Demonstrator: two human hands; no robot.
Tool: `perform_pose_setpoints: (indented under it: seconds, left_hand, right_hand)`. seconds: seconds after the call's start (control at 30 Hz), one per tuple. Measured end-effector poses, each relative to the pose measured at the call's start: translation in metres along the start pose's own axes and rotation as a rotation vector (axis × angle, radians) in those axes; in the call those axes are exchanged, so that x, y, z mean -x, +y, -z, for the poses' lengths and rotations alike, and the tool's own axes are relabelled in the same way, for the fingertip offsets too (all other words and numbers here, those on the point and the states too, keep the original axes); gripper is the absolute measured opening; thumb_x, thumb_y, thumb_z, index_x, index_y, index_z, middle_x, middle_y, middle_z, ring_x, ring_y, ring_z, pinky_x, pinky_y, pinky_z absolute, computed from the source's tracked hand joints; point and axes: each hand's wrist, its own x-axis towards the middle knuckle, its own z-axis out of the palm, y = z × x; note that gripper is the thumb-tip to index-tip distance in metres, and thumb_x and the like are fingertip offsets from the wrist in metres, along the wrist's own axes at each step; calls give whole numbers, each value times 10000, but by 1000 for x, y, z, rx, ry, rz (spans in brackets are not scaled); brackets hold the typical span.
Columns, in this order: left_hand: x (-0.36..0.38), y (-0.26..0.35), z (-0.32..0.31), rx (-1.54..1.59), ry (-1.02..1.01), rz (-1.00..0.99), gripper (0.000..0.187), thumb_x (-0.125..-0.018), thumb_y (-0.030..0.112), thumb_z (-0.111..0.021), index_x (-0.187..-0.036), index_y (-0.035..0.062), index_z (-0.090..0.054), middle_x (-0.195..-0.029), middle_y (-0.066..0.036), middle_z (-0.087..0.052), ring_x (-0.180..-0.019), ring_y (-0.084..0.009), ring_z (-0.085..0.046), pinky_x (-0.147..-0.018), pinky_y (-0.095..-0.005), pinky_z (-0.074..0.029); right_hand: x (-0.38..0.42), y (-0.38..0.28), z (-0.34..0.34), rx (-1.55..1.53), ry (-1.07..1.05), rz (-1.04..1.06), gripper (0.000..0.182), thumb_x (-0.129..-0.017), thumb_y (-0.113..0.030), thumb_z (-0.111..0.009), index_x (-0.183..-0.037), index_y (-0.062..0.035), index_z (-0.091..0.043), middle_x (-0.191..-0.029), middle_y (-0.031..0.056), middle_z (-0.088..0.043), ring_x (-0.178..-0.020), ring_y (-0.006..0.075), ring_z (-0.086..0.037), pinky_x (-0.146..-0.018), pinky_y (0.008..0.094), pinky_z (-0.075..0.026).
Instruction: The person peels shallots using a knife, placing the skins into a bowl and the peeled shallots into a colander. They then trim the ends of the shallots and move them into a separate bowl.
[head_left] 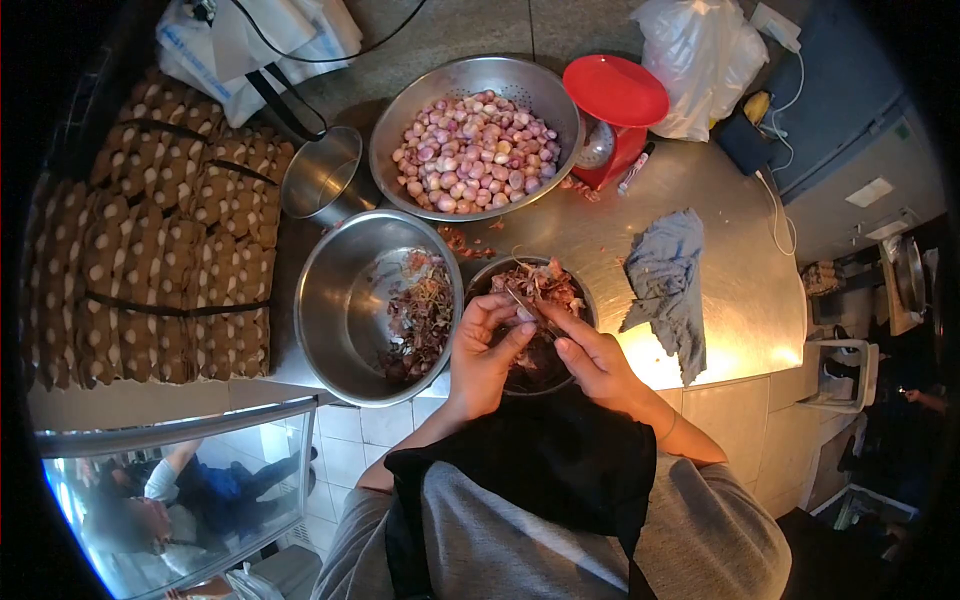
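My left hand (483,355) pinches a pale shallot (523,314) between thumb and fingers. Close against it, my right hand (597,362) is closed round a small knife, whose thin blade (516,298) shows at the shallot; its handle is hidden in my fingers. Both hands are over a small metal bowl (590,297) with reddish-brown shallots and loose skins inside. To the left stands a larger steel bowl (330,290) with a heap of peelings on its right side. Behind the hands, a wide steel colander (385,150) holds many peeled pinkish shallots.
A red scale (615,90) stands at the back right, near white plastic bags (695,65). A grey cloth (668,275) lies on the steel table (750,290). A metal pot (325,172) and strapped egg trays (185,240) are at the left. Scraps lie between the bowls.
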Motion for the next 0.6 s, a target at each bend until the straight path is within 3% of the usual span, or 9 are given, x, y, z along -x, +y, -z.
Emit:
perform_pose_setpoints:
  seconds: [0.13,0.33,0.4,0.5,0.6]
  left_hand:
    - [1,-1,1,-13,11,-24,301,-748,-56,-586,-1009,33,-465,-967,-55,-555,-928,-118,-497,-832,-239,-389]
    - [1,-1,0,-18,15,-22,297,-754,-52,-582,-1013,28,-463,-995,-65,-554,-948,-118,-494,-844,-242,-386]
    - [1,-2,2,-20,18,-23,297,-757,-51,-580,-1018,26,-462,-999,-66,-554,-951,-119,-496,-847,-243,-386]
    - [2,-1,1,-20,20,-24,301,-760,-51,-576,-1028,21,-460,-997,-66,-554,-946,-118,-500,-848,-242,-388]
    - [2,0,-1,-25,23,-25,312,-764,-51,-571,-1046,16,-457,-994,-66,-555,-940,-118,-504,-846,-239,-390]
  right_hand:
    - [1,-2,-1,-155,1,-102,392,-892,-155,-419,-1251,-8,-364,-1236,135,-443,-1149,191,-407,-946,267,-290]
    - [1,0,-3,-84,7,-34,386,-895,-160,-414,-1246,-4,-369,-1243,137,-433,-1169,200,-382,-962,271,-265]
    - [0,0,-3,-106,1,-70,386,-898,-163,-409,-1249,-8,-367,-1190,126,-461,-1107,188,-418,-922,261,-297]
    - [1,4,0,-221,-12,-145,382,-904,-169,-402,-1255,-24,-368,-946,69,-527,-845,129,-498,-740,217,-379]
    - [2,8,-1,-395,-23,-186,381,-908,-180,-401,-1263,-43,-369,-676,-18,-443,-580,52,-400,-527,172,-324]
